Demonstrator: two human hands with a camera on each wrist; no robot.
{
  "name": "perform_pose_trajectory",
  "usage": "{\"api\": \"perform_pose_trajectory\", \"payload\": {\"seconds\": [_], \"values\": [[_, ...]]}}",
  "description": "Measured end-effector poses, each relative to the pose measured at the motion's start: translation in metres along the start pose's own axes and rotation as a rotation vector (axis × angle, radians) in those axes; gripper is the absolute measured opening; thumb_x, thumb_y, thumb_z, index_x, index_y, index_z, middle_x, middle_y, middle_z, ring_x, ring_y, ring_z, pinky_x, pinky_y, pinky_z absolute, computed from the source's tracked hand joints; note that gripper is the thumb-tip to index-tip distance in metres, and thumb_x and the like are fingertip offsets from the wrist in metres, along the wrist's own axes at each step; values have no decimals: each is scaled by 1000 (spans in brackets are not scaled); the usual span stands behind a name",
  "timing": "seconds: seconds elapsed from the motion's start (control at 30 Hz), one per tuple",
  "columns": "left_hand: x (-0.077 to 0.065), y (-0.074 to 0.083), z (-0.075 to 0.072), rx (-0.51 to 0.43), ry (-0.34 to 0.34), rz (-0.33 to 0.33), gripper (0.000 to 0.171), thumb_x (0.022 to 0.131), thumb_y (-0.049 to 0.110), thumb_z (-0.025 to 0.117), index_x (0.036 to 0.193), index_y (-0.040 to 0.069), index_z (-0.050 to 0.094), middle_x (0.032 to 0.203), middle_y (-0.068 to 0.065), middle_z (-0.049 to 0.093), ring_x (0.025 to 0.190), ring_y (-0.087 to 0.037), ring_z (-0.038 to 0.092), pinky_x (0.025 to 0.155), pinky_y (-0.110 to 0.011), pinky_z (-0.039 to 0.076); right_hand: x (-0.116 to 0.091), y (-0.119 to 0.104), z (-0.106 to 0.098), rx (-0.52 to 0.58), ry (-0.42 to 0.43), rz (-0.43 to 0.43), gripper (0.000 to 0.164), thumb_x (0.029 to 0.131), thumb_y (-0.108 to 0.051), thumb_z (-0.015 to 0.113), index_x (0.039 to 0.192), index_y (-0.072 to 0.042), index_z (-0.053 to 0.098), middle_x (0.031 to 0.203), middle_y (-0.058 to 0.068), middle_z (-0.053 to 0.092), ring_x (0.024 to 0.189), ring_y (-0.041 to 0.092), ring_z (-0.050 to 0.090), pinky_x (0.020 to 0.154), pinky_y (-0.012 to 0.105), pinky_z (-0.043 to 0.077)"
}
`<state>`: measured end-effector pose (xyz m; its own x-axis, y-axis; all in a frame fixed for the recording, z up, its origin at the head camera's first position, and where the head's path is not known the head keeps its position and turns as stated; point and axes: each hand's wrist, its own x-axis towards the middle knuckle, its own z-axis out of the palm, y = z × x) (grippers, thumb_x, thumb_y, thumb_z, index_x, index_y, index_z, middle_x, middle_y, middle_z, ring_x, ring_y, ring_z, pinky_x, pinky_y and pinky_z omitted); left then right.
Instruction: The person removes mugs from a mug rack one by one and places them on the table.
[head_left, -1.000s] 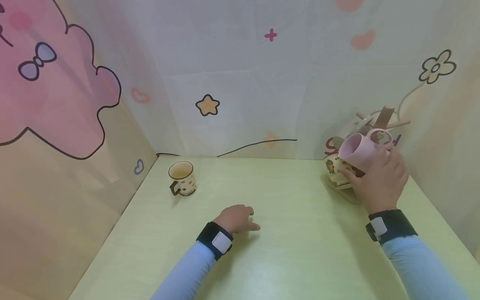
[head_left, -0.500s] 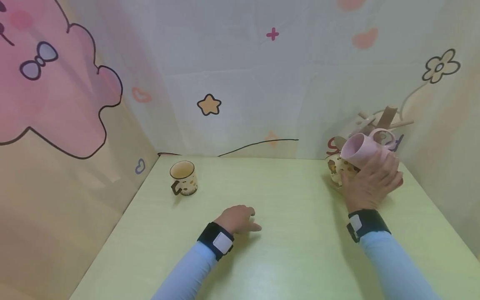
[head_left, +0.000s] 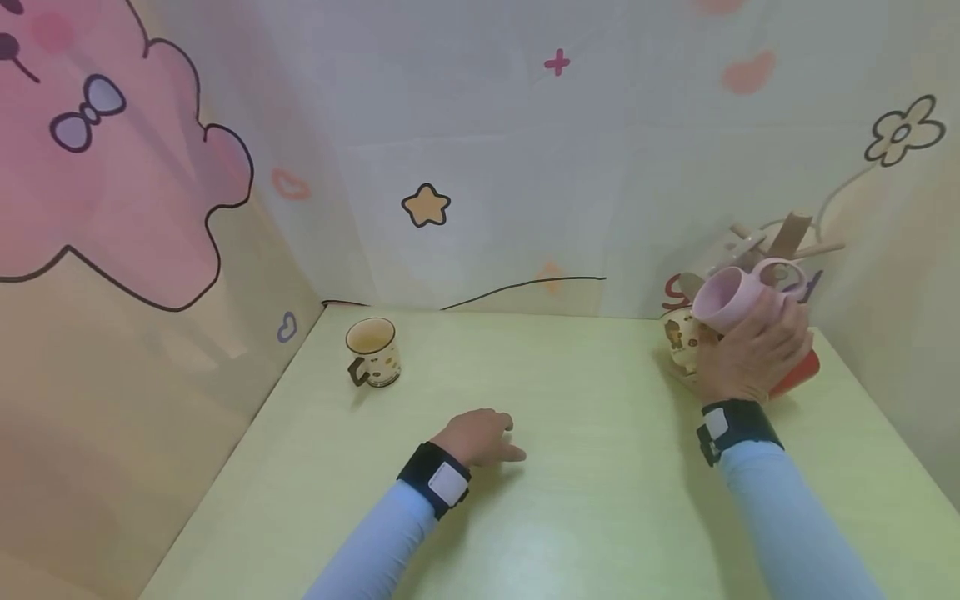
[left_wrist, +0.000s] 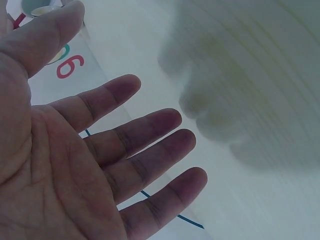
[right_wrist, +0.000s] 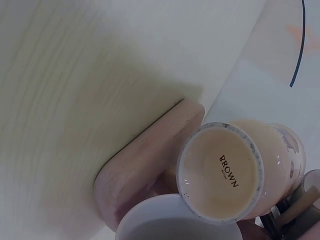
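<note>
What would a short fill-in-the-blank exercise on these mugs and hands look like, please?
The left hand holds ____.
The pink mug is nearer to the person's ____ hand.
In the head view, the lone mug is on the ____ side.
The large word on the pale mug in the right wrist view is ____.

Missing words: nothing; right; left; BROWN.

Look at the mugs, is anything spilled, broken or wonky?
I see no spill or break. The pink mug looks wonky, tipped sideways at the mug rack, though it may just be hanging there. The patterned cream mug on the left stands upright.
</note>
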<state>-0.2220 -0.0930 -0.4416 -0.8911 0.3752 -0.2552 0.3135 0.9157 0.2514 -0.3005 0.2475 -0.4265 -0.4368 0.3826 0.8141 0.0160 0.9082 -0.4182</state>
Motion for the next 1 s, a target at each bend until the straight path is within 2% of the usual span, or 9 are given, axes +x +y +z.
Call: {"api": "perform_pose_trajectory", "payload": {"seconds": [0.17,0.47,0.63,0.8,1.0], "values": [[3,-1,2,-3,-1,-2,54,89,48,69,127,10,63,115,-7,67,97,-18,60,87,-37,51,5,2,-1,-13,-11,-3,80,88,-44,68,147,-13,24,145,21,30,139,38,25,113,55,17],[4,-1,1,3,-4,0,53,89,48,69,126,10,63,112,-6,67,92,-16,59,84,-37,52,8,2,-1,-6,-1,-26,68,91,-34,63,145,-12,28,141,22,34,135,40,30,110,55,21],[3,-1,1,-2,-13,-2,53,90,48,69,126,9,63,110,-6,67,89,-16,57,83,-36,51,7,1,-3,4,-14,-24,71,90,-33,65,146,-12,28,141,23,34,135,40,30,111,56,21],[4,-1,2,2,-8,-1,53,89,47,69,126,9,63,113,-7,67,93,-17,60,85,-37,51,7,0,-7,12,-35,-14,73,89,-31,66,147,-11,27,141,24,34,136,41,29,111,56,19],[5,0,4,16,-7,10,53,90,48,68,127,10,63,116,-6,67,99,-18,61,87,-37,52,9,1,-13,13,-10,-40,73,89,-31,67,147,-10,28,139,24,35,134,42,30,111,56,20]]}}
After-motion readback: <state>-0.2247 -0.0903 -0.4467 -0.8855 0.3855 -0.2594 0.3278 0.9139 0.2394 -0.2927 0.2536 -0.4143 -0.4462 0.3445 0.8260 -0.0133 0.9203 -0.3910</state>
